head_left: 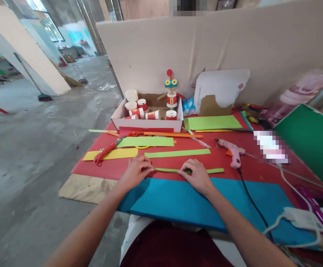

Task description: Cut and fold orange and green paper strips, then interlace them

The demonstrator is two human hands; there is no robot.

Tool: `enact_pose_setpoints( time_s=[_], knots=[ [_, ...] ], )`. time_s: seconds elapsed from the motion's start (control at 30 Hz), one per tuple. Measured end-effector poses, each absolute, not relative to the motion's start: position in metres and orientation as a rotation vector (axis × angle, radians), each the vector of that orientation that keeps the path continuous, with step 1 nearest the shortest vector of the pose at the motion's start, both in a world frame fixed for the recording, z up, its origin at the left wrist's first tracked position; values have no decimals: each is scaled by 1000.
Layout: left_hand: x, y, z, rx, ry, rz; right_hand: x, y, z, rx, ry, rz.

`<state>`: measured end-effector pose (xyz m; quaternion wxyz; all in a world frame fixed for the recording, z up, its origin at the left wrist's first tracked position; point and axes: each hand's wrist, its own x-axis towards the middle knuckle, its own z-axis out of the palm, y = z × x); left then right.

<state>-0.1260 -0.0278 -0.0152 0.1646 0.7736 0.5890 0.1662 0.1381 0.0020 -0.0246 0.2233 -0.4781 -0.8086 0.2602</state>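
A narrow light-green paper strip (165, 170) runs level between my hands, just above the blue sheet's far edge. My left hand (139, 168) pinches it at its left end, fingers closed. Further right, my right hand (195, 173) grips it between thumb and fingers, and a tail of the strip sticks out past the knuckles. Just beyond lies a wider green strip (178, 152). A yellow paper strip (111, 154) and red-handled scissors (106, 151) rest to the left. The blue sheet (178, 196) spreads beneath both wrists.
A pink glue gun (233, 152) with a black cord lies at right. Behind, a box (147, 125) holds several paper cups and a cup figure (172, 94). Green sheets (213, 122) sit beside it. A power strip (303, 218) and white cable occupy the right front.
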Motion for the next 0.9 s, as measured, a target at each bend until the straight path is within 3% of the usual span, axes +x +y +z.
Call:
enact_pose_setpoints(
  time_s=[0.9],
  knots=[
    [-108, -27, -5, 2032, 1917, 357, 132, 2, -30, -1428, -2246, 575]
  ],
)
